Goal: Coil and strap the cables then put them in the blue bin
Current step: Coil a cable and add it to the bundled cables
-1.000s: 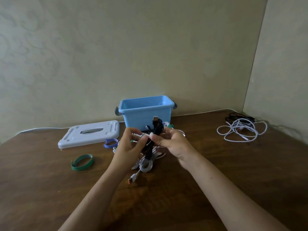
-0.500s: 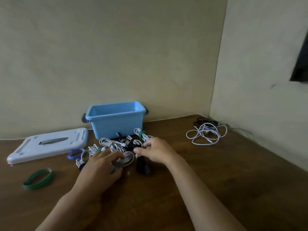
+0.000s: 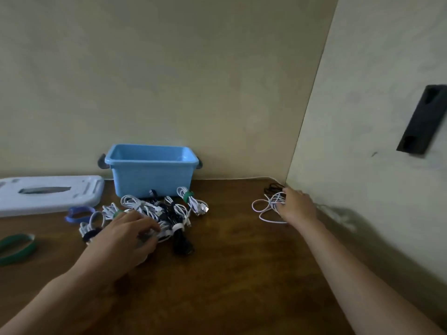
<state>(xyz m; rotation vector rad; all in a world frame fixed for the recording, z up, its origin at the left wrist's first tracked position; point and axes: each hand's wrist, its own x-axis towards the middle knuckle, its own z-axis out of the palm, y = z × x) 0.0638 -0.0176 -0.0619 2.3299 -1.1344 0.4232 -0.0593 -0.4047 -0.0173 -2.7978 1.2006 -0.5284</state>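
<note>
The blue bin (image 3: 150, 174) stands against the back wall. In front of it lies a heap of coiled, strapped cables (image 3: 154, 211), white and black; a black coil with a white strap (image 3: 180, 239) lies at its near edge. My left hand (image 3: 125, 238) rests on the heap's left part with relaxed fingers. Far right, near the wall corner, my right hand (image 3: 296, 205) reaches onto a loose white cable (image 3: 264, 206), its fingers curling into the strands. A loose black cable (image 3: 272, 188) lies just behind it.
The bin's white lid (image 3: 46, 194) lies flat to the left. A blue strap loop (image 3: 78, 213) and a green strap loop (image 3: 17, 247) lie on the brown table (image 3: 242, 274). A side wall with a black fitting (image 3: 420, 119) closes off the right.
The black coil held up in both hands a second ago now lies on the table by the heap. My right hand has gone right to the loose white cable; my left hand stays on the heap.
</note>
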